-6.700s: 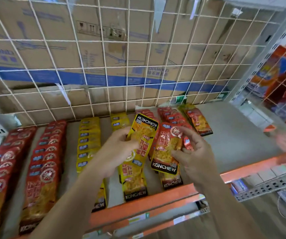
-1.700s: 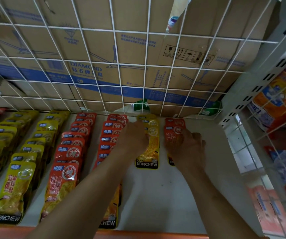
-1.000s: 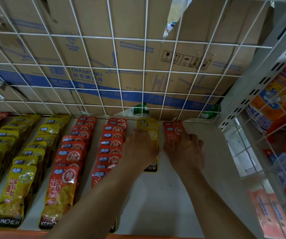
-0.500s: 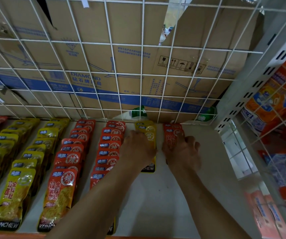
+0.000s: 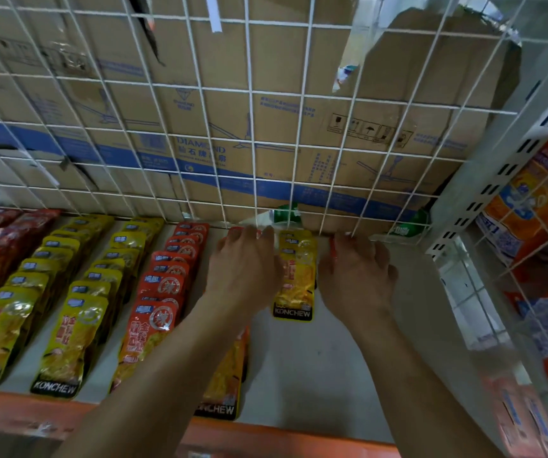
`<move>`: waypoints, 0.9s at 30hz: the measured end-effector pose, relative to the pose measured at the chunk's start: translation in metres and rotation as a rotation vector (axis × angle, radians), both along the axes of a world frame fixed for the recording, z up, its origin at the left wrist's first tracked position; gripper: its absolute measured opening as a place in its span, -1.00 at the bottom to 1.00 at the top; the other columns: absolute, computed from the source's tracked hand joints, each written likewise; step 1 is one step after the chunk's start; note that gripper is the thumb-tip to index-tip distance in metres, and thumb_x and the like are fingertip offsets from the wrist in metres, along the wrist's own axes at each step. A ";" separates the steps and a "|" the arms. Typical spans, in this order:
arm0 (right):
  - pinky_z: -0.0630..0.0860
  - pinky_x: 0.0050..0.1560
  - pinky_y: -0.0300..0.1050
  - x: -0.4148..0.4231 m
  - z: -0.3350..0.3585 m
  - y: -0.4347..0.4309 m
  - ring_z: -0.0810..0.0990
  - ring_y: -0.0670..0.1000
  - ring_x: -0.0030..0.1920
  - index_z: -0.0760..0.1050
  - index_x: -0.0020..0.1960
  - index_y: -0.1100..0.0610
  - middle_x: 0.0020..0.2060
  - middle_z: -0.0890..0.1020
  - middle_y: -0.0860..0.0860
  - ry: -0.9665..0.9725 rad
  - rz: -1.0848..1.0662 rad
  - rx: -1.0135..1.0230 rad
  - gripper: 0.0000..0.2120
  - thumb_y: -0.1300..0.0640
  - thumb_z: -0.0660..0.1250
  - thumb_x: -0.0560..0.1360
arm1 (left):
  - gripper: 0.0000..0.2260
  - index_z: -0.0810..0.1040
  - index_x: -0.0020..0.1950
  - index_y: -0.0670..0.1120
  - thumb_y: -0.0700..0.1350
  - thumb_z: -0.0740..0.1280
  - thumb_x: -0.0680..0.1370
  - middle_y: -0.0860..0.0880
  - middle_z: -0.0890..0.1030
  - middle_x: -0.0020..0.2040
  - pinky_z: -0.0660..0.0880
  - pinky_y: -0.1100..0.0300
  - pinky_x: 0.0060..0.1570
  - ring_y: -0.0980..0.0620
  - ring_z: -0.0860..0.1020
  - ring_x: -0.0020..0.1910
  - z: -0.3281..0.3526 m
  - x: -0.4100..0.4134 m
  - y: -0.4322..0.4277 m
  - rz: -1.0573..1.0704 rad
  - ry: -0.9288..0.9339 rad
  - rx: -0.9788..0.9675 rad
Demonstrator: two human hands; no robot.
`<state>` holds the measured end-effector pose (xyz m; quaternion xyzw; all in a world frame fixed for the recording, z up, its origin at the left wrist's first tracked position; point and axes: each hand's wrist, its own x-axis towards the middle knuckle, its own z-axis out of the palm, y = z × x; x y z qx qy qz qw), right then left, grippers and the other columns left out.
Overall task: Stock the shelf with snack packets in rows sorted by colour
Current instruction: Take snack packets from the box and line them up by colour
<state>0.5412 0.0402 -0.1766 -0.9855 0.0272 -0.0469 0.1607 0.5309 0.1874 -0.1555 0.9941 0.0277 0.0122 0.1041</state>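
Left hand (image 5: 244,269) shifted off yellow packet (image 5: 294,282); mesh (image 5: 249,127) behind.

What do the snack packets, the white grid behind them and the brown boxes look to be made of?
Snack packets: likely thin plastic film with a glossy finish; they glint and crinkle. White grid: probably metal wire with a white coating, going by its thin, straight, rigid rods. Brown boxes: cardboard, matte, with printed handling symbols and a torn edge.
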 end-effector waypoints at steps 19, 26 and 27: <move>-0.13 0.41 0.45 -0.115 0.053 0.229 -0.27 0.34 0.50 -0.08 0.56 -0.07 0.56 -0.11 0.03 0.170 0.657 -0.163 -0.48 -0.12 -0.06 0.64 | -0.51 0.45 0.39 0.00 0.17 0.06 0.55 -0.11 0.50 0.32 0.30 -0.21 0.29 -0.16 0.42 0.34 0.015 -0.192 0.216 0.474 -0.077 0.069; -0.11 0.39 0.44 -0.181 0.056 0.347 -0.23 0.34 0.51 -0.07 0.56 -0.08 0.56 -0.09 0.05 0.147 0.668 -0.219 -0.48 -0.12 -0.03 0.64 | -0.50 0.42 0.42 0.01 0.16 0.06 0.55 -0.11 0.45 0.39 0.23 -0.32 0.33 -0.19 0.34 0.41 0.016 -0.258 0.330 0.467 -0.126 0.050; -0.13 0.39 0.44 -0.190 0.056 0.364 -0.24 0.34 0.51 -0.08 0.56 -0.08 0.57 -0.09 0.05 0.144 0.672 -0.214 -0.48 -0.11 -0.03 0.64 | -0.52 0.37 0.45 0.04 0.16 0.05 0.58 -0.08 0.40 0.42 0.18 -0.32 0.36 -0.17 0.29 0.44 0.016 -0.266 0.346 0.468 -0.098 0.066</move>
